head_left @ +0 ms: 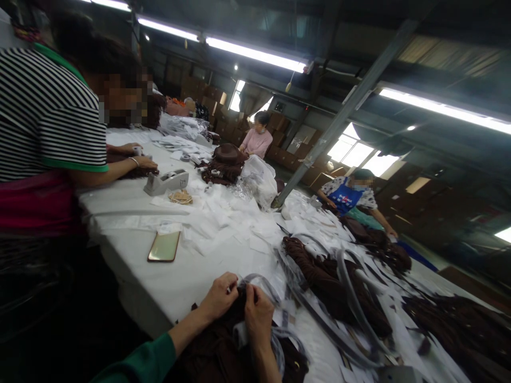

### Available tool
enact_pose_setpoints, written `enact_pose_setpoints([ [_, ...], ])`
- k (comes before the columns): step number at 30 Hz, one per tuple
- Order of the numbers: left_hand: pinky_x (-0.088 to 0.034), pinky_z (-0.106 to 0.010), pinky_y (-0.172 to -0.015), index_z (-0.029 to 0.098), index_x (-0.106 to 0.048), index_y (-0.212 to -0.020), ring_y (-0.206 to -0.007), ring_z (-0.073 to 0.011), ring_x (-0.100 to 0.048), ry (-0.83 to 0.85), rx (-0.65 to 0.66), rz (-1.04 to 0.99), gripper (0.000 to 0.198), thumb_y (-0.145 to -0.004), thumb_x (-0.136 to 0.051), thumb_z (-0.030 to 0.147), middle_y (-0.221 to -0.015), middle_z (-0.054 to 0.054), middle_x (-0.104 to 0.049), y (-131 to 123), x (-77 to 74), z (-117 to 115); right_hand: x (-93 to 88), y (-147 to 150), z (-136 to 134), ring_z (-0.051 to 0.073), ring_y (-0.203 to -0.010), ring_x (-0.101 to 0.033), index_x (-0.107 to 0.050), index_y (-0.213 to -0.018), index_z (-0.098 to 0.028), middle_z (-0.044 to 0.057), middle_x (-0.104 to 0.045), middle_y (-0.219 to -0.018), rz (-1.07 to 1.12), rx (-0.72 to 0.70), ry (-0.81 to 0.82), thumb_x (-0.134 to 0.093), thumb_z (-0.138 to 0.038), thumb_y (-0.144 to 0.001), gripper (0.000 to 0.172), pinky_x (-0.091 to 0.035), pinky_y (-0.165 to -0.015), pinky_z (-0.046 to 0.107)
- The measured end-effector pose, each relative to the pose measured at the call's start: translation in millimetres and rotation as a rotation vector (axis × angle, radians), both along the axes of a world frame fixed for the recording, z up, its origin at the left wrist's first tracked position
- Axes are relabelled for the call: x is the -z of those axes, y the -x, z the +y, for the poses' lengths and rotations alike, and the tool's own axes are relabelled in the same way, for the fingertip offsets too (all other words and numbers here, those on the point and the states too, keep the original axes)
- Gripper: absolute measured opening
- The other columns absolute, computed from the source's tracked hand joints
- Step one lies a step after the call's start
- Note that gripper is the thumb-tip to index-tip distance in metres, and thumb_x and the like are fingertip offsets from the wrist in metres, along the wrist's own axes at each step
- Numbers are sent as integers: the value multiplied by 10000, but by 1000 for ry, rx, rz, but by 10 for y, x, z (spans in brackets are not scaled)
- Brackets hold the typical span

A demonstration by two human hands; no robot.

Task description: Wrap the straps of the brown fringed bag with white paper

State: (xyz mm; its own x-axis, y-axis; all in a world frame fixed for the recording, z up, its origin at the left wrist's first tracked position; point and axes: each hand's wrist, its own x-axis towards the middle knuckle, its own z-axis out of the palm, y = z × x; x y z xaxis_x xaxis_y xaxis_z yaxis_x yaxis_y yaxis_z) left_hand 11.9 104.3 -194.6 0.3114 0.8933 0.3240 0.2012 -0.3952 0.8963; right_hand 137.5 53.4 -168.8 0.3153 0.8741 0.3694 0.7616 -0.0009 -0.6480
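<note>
My left hand [219, 296] and my right hand [257, 311] meet at the near edge of the white table [191, 271]. Both are closed in a pinch on a grey strap [259, 281] that loops over a dark brown garment [215, 351] lying under my wrists. A green sleeve covers my left forearm. More grey straps [351, 303] trail to the right across another brown garment [327, 276].
A phone [164, 246] lies flat to the left. A tape dispenser [165, 181] stands near a striped-shirted person's hands. Brown hats [225, 162] and a plastic bag [259, 181] sit mid-table. Two more people work at the far side. A slanted metal post [339, 117] rises behind.
</note>
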Motion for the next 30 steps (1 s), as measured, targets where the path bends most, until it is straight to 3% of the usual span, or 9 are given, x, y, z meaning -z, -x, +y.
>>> enact_pose_setpoints([
  [6,-451,-281,-713,202,-537,-680,-765,-171,-562,29,-17,8,132,-767,-443,168,-806,-38,-612,28,31,-14,84,53,-63,192,-598,-565,-576,-719,-195,55,-620,-658,-454,8,-26,-311,-278,-980,381,-341,-584,295],
  [12,-414,-265,-649,195,-530,-614,-665,-155,-520,82,-89,56,128,-687,-459,117,-682,-7,-565,19,134,13,114,82,-89,190,-642,-575,-561,-719,-197,41,-609,-668,-671,-181,42,-352,-86,-905,301,-334,-609,292],
  [16,-409,-278,-654,185,-580,-636,-628,-154,-509,126,-125,80,141,-667,-468,104,-655,-6,-575,47,123,15,98,90,-95,170,-622,-572,-559,-705,-191,36,-611,-663,-667,-217,62,-357,-101,-916,305,-328,-595,281],
  [21,-450,-301,-732,185,-600,-1096,-642,-147,-564,178,-138,42,319,-821,-453,253,-1025,-60,-676,51,-11,28,79,113,-83,189,-646,-592,-607,-734,-166,66,-636,-693,-639,-266,102,-362,-111,-901,302,-360,-597,285],
  [26,-445,-298,-858,192,-661,-994,-933,-209,-618,184,-8,-4,291,-832,-504,375,-985,-70,-696,-46,-20,-9,81,111,-95,195,-730,-629,-653,-841,-142,85,-684,-780,-431,-303,132,-388,-93,-849,269,-409,-665,267],
  [30,-461,-304,-818,163,-649,-972,-882,-205,-612,203,15,-36,302,-846,-484,381,-947,-81,-678,-26,51,-33,45,121,-93,195,-718,-644,-679,-797,-172,65,-711,-785,-197,-183,233,-455,-253,-873,250,-418,-651,262],
])
